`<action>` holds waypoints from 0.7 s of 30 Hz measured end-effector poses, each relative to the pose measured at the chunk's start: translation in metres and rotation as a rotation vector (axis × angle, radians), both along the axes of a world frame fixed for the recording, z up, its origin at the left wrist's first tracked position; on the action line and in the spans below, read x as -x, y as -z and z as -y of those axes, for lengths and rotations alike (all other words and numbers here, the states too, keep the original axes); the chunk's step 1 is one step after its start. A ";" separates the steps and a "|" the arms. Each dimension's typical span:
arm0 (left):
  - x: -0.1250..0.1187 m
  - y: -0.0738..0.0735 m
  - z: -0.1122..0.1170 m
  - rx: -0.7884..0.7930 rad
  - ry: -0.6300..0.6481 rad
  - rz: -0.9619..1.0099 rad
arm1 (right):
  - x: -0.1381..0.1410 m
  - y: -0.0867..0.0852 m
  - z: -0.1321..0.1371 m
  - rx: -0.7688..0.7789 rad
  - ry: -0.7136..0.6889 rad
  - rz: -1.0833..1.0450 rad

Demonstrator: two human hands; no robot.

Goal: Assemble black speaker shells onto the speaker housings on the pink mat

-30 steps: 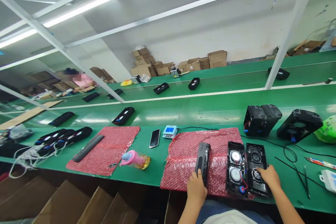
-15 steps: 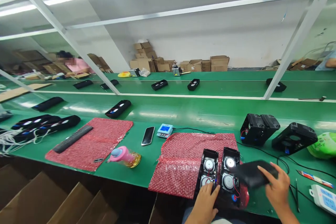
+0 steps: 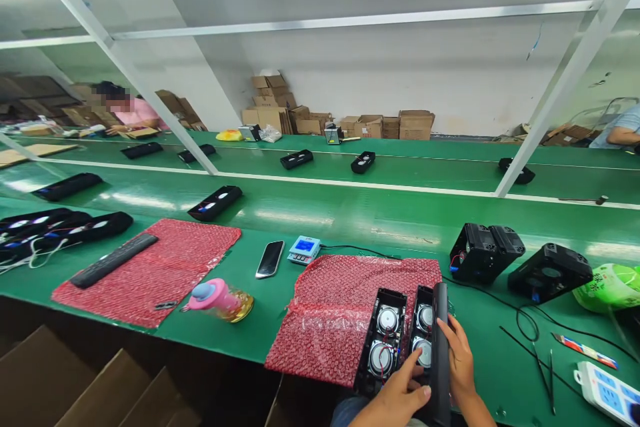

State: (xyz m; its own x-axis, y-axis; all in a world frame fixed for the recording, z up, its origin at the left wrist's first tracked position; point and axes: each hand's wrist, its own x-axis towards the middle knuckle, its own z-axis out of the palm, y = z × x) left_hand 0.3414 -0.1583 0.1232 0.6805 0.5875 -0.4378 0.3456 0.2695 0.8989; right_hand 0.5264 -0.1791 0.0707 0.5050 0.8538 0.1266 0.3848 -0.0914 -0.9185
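Housings [image 3: 65,233] in black are lying far left of our grip, next to a red wrap sheet [image 3: 185,250] carrying a long black bar [image 3: 115,260]. Drink bottle [image 3: 225,300], phone [image 3: 271,259] and blue meter [image 3: 304,249] are sitting nearer, also left. Just left of our grip, an open speaker unit [image 3: 382,339] is lying cones-up by the second wrap sheet [image 3: 325,320].

Our left hand [image 3: 397,397] is holding nothing we can see: fingers loosely spread, index reaching the lower cone of the neighbouring unit [image 3: 423,320]. Can't tell if the thumb is touching the cover. Black cover [image 3: 441,340] is standing on edge along that unit's right side; our right hand [image 3: 460,360] is closing round it from the right, thumb hidden. Farther right of the grip, upright boxes [image 3: 550,273] and a power strip [image 3: 606,390] are sitting.

Step, as we're reading it: lining cover up with unit, not yet seated. Next move is calling for squared edges, wiring kept clear.
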 end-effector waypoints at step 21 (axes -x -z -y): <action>-0.024 -0.019 -0.022 -0.415 0.002 -0.086 | -0.006 -0.044 -0.009 0.153 0.087 -0.755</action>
State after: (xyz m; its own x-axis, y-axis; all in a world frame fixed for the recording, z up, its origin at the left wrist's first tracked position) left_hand 0.3654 -0.1362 0.1424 0.6532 0.7248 -0.2192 0.4241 -0.1103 0.8989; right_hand 0.5320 -0.1706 0.1147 0.4734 0.7874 -0.3948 -0.3549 -0.2398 -0.9036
